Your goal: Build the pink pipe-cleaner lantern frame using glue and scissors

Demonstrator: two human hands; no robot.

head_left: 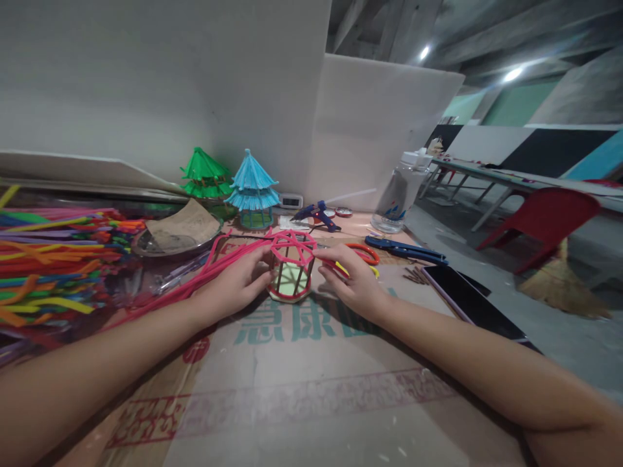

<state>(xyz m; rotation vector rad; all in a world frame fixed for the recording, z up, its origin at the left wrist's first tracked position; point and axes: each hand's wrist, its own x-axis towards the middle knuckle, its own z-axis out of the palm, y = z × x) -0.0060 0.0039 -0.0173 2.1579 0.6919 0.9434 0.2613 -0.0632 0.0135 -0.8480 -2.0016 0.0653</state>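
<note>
A small pavilion frame point(291, 264) stands upright on the cardboard, with pink pipe-cleaner rings at top and bottom, thin brown posts and a pale green base. Pink spokes cross its upper ring. My left hand point(243, 279) grips it from the left, fingers behind the posts and thumb near the lower left side. On the other side, my right hand point(353, 275) has its fingertips at the upper right rim, with the thumb lower down. Long pink pipe cleaners point(195, 283) lie under and beside my left hand. Orange-handled scissors point(366, 253) lie partly hidden behind my right hand.
Several coloured pipe cleaners point(48, 259) are piled at left beside a bowl point(146, 250). Green point(204, 172) and blue point(253, 188) pavilions, a glue gun point(318, 214) and a clear bottle point(396, 194) stand behind. Blue pliers point(406, 250) and a phone point(474, 301) lie right.
</note>
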